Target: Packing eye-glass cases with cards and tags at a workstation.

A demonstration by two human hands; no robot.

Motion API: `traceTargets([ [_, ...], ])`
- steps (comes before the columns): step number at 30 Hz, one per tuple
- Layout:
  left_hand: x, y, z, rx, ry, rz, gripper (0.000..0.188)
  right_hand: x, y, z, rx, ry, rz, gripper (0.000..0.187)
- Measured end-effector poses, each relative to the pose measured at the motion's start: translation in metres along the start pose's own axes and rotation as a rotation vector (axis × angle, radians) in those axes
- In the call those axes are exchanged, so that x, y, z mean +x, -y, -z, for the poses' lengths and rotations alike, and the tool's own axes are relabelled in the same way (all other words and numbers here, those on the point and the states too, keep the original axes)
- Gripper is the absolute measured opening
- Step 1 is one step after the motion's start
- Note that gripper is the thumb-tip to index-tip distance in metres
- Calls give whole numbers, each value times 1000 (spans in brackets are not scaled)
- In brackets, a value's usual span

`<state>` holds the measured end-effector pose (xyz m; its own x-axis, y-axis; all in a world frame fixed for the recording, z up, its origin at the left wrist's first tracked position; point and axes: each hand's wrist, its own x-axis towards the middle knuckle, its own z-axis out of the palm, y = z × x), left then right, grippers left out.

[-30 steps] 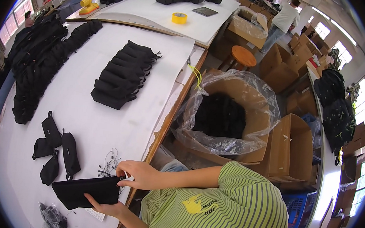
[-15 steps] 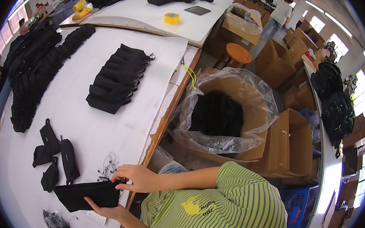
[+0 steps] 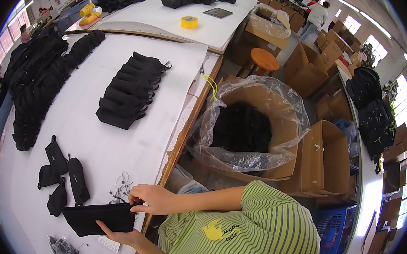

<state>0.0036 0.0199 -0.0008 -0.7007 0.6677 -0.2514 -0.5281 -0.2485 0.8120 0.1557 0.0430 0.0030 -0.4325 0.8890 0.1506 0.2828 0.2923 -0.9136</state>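
Observation:
A flat black fabric pouch (image 3: 105, 216) lies slanted over the white-covered table's near edge. My left hand (image 3: 119, 234) holds it from the lower side, thumb on top and the other fingers hidden under it. At the pouch's upper right corner, my right hand (image 3: 149, 199) is closed in a pinch; the small part between the fingertips is hidden. Thin dark cords with small ends (image 3: 122, 187) lie beside my right hand. Just beyond the pouch is a group of small black pouches (image 3: 78, 180) with loops. A clear bag of dark cords (image 3: 63, 248) and a white printed slip (image 3: 109, 244) lie nearby.
A row of overlapping black pouches (image 3: 129, 91) lies farther up the table (image 3: 79, 113), with heaped black pouches (image 3: 38, 87) along its far side. To the right stand a plastic-lined carton (image 3: 276, 165) of black goods, an open carton (image 3: 328, 159) and an orange-topped stool (image 3: 265, 59).
The view has shifted slightly. Both hands keep their hold on the pouch, with only a slight movement of the right fingers. A person in the background has moved to the right.

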Motion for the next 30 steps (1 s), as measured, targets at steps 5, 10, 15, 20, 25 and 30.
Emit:
traceTargets([
  [5, 4, 3, 4, 12, 27, -14, 46, 0, -2, 1, 51, 0, 2, 22],
  [10, -3, -2, -4, 13, -22, -23, 47, 2, -3, 6, 219, 14, -61, 18],
  [15, 0, 1, -1, -2, -21, -14, 48, 2, -3, 8, 174, 7, -23, 16],
  [20, 1, 1, 0, 7, -24, -5, 47, -1, -2, 7, 139, -23, -3, 14],
  [25, -4, -1, -4, 4, -18, -11, 49, -1, -4, 6, 127, -43, 24, 13],
  [30, -3, -1, -3, 21, 3, -10, 49, -1, -3, 8, 116, -41, 48, 13],
])
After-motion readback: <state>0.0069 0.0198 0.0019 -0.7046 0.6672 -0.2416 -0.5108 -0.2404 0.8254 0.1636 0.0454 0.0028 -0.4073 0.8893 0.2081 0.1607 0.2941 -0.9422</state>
